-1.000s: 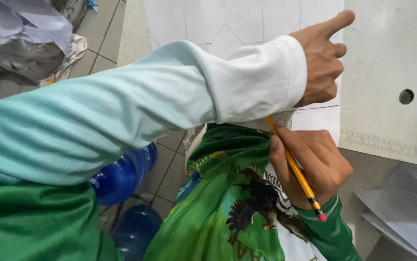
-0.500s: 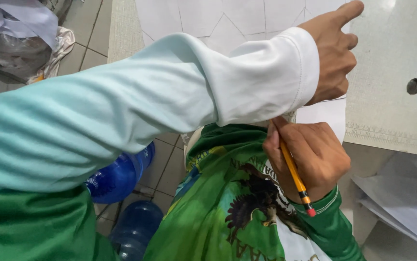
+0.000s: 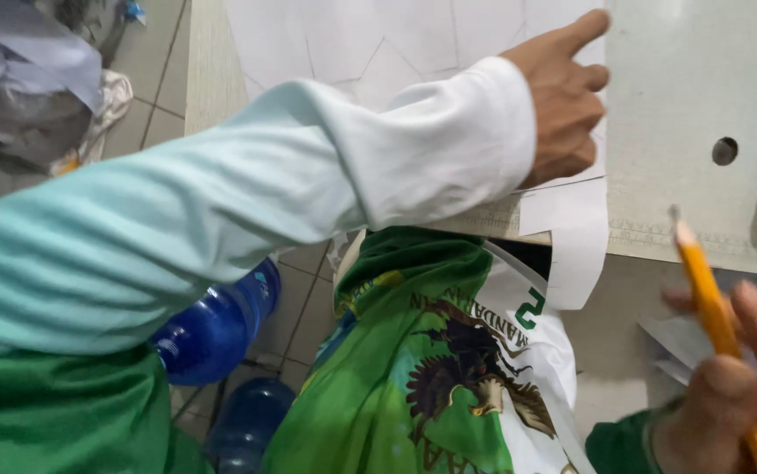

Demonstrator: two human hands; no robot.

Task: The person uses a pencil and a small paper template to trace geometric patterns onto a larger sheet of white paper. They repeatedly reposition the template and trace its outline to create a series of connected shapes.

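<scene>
My left hand (image 3: 563, 101), in a pale mint and white sleeve, reaches across and rests on white paper sheets (image 3: 378, 44) lying on a table, index finger stretched out, other fingers curled. My right hand (image 3: 730, 386) is at the lower right corner and grips a yellow pencil (image 3: 712, 307) that points up and left, tip toward a grey board. Below the table edge hangs a green and white printed garment (image 3: 431, 369).
A grey board (image 3: 686, 88) with a round hole (image 3: 724, 151) lies at the upper right. Blue plastic bottles (image 3: 216, 325) stand on the tiled floor below. A bundle of grey plastic bags (image 3: 18, 79) sits at the upper left. More paper lies at the far right.
My right hand with the pencil has moved from the table edge beside the garment down and to the right corner, and the pencil has turned tip-up. My left hand stays on the paper.
</scene>
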